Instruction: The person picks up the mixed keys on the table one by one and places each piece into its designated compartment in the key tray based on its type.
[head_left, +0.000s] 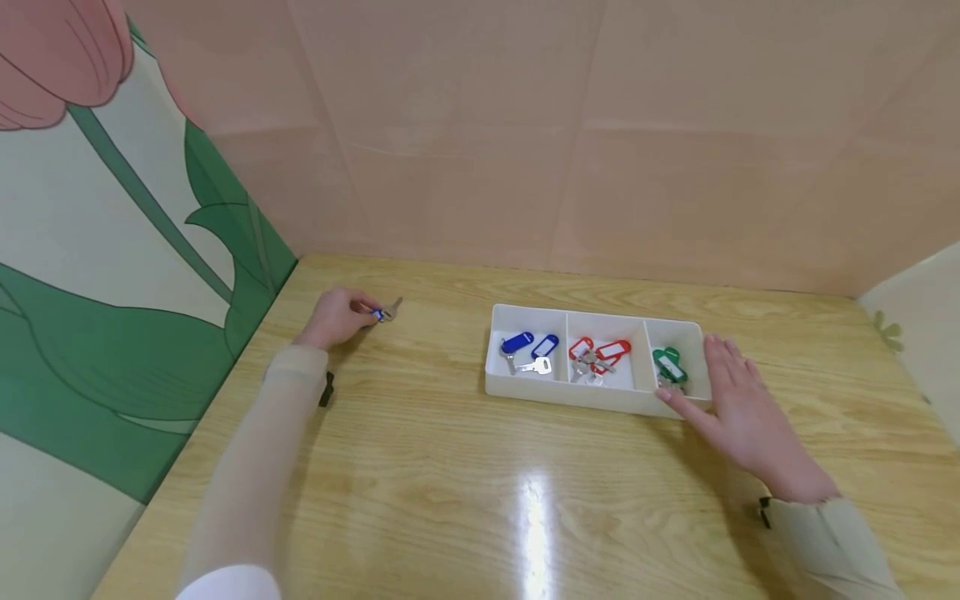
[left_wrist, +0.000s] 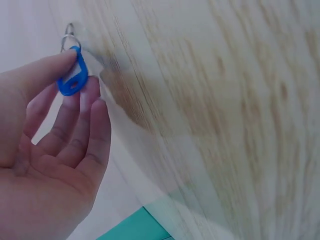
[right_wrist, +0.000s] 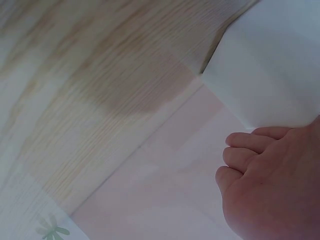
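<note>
Between the thumb and fingers of my left hand (head_left: 339, 318) is a blue key tag (left_wrist: 75, 80) with a white label. A metal ring (left_wrist: 70, 41) joins it to a silver key (head_left: 393, 308), which points away to the right, low over the table's left part. My right hand (head_left: 746, 408) rests against the right end of a white divided tray (head_left: 600, 402), fingers extended along the end wall and thumb at the front rim. Blue key tags (head_left: 517, 342) with keys lie in the left compartment, red key tags (head_left: 613, 350) in the middle, and green key tags (head_left: 670, 365) in the right.
The wooden table (head_left: 420, 467) meets a pinkish wall (head_left: 450, 167) at the back. A wall with a flower picture (head_left: 150, 200) borders the left side, and a pale wall (head_left: 918, 325) stands at the right.
</note>
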